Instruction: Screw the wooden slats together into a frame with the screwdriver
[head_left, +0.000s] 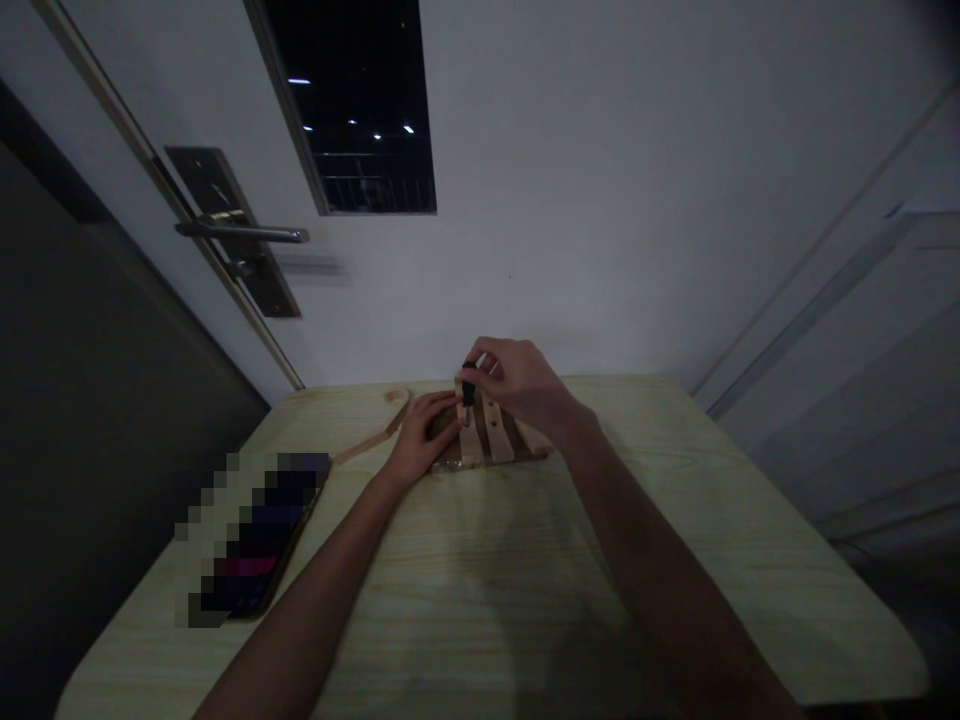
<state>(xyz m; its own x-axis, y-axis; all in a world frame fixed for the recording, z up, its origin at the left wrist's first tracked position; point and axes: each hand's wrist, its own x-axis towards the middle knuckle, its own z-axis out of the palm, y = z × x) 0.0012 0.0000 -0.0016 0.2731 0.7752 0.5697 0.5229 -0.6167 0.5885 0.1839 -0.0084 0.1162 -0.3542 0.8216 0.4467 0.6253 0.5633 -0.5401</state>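
Observation:
My right hand (517, 375) pinches the black handle of a short screwdriver (469, 385), held nearly upright. Its metal shaft points down at a pale wooden strip (470, 445) on a small wooden assembly. Beside that strip, a second curved strip (498, 438) shows two dark reddish spots, perhaps holes or screws. Another pale strip (534, 438) lies further right, partly behind my right hand. Under the strips is a brown base (446, 450) with a shiny front edge. My left hand (420, 435) grips the assembly's left side, its thumb close to the screwdriver tip.
A thin pale wooden piece with a curled end (367, 441) lies left of my left hand. A phone (277, 530), partly pixelated, rests on the left of the light wooden table (450, 620). Behind the table stands a white door with a metal handle (247, 232).

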